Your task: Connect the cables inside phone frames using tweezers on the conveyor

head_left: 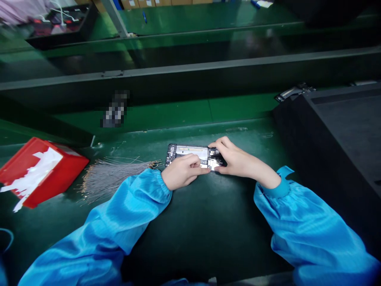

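Observation:
An opened smartphone point(192, 151) lies on the green work surface in front of me, its circuit boards and silvery inner frame bare. My left hand point(183, 171) rests over the phone's lower edge, fingers curled, with the thumb tip at the board near the right end. My right hand point(233, 159) grips the phone's right end, thumb at the near edge and fingers at the far edge. What the left fingertips pinch, if anything, is too small to make out. Left of the phone lies a bundle of thin grey cables point(111, 176) with small coppery ends.
A red bin point(56, 178) with torn white paper stands at the left. At the right is a large black box point(342, 131), with another phone part point(293, 93) at its far corner. A pixelated object point(115, 109) lies behind the cables. A metal rail point(184, 67) crosses farther back.

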Demonstrator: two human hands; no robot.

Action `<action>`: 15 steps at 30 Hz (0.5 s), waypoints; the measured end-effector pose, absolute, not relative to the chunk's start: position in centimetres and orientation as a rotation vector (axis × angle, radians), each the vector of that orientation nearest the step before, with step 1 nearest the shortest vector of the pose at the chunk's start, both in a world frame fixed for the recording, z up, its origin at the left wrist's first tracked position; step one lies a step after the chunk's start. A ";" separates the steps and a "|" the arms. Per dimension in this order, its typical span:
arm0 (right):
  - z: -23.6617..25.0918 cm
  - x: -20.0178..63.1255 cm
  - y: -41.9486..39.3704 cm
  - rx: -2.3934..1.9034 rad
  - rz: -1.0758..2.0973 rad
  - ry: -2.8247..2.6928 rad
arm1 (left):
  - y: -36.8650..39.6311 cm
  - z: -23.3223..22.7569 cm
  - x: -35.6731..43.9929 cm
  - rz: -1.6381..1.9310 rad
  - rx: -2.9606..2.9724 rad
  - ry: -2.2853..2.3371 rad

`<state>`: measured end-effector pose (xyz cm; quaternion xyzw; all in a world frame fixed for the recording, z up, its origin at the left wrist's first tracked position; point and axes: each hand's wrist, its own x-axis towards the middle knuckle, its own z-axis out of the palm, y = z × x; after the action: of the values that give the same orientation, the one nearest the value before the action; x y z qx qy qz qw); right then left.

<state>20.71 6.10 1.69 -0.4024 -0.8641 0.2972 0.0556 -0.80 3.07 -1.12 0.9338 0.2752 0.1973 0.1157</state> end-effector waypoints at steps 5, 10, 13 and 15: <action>1.9 20.2 5.9 -1.339 0.861 -2.642 | 3.0 -1.2 -0.9 0.571 2.722 0.806; 1.9 20.0 5.7 -1.371 0.782 -2.642 | 3.0 -1.2 -1.0 0.582 2.733 0.795; 1.8 20.0 5.8 -1.350 0.773 -2.649 | 3.1 -1.2 -1.0 0.595 2.739 0.782; 1.8 20.0 5.8 -1.348 0.763 -2.660 | 3.1 -1.2 -1.0 0.594 2.742 0.773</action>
<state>20.05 5.80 1.79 -0.4377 -0.8638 0.2476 0.0316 -1.05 3.12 -1.22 0.9359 0.2640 0.2028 0.1156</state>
